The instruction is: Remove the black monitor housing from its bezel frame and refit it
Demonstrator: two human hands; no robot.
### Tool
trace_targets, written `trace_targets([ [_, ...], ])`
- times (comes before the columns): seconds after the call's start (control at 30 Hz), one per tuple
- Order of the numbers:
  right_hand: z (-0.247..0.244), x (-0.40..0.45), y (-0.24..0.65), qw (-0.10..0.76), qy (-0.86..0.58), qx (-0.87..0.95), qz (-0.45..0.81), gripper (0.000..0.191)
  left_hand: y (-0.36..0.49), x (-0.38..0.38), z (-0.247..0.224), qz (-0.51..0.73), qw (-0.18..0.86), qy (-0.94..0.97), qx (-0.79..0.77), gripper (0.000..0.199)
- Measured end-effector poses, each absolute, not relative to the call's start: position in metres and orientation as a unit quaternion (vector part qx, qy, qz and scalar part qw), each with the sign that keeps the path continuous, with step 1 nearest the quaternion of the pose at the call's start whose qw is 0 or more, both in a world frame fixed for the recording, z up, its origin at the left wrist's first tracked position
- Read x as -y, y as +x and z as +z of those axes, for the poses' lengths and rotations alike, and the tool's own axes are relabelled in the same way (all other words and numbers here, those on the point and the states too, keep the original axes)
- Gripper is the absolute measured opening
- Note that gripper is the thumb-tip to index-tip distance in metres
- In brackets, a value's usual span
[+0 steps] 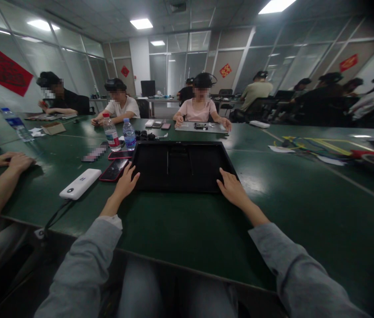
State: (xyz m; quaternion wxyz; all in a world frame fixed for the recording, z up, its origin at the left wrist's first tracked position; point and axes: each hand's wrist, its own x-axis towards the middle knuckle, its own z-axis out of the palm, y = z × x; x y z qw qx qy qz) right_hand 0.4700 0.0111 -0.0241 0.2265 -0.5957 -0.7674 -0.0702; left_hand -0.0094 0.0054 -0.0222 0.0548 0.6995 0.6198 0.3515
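A black shallow rectangular tray (150, 170) lies flat on the green table, with two thin upright lines and a darker patch near its middle. My left hand (126, 182) is at its left edge, thumb and fingers apart. At the opposite side, my right hand (232, 187) rests on the tray's right edge, its fingers loosely spread. Neither hand is wrapped round anything. Close to my left hand lies a phone with a red case (114, 170), and a second phone (120, 155) is just behind it.
Left of the phones is a white power bank (80, 183) with a cable. Two water bottles (110, 132) stand behind them. A co-worker's hands (19, 162) rest at far left. Across the table (180, 229), a person in pink (197, 110) works at a board. Yellow cables (319, 145) lie right.
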Motion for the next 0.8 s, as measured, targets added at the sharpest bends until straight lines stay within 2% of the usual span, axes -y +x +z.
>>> trace_targets([
  [0.13,-0.0248,-0.0112,0.4703,0.247,-0.591,0.765,-0.068,0.075,-0.0087,-0.0043,-0.0212,0.355,0.058,0.699,-0.618,0.059],
  [0.27,-0.0272,-0.0122,0.4717,0.232,-0.586,0.773,-0.076,0.059,-0.0082,-0.003,-0.0208,0.35,0.048,0.709,-0.61,0.048],
  [0.37,-0.0276,-0.0124,0.4719,0.223,-0.588,0.774,-0.083,0.056,-0.0084,-0.0033,-0.0213,0.345,0.043,0.712,-0.61,0.046],
  [0.53,-0.0271,-0.0124,0.4717,0.238,-0.59,0.767,-0.079,0.072,-0.0088,-0.0045,-0.0213,0.353,0.054,0.705,-0.613,0.057],
  [0.7,-0.0291,-0.0137,0.4725,0.262,-0.586,0.763,-0.076,0.081,-0.0085,-0.0034,-0.0207,0.342,0.046,0.712,-0.611,0.044],
  [0.8,-0.0288,-0.0134,0.4723,0.265,-0.585,0.763,-0.073,0.081,-0.0083,-0.0031,-0.0202,0.341,0.047,0.713,-0.611,0.046],
])
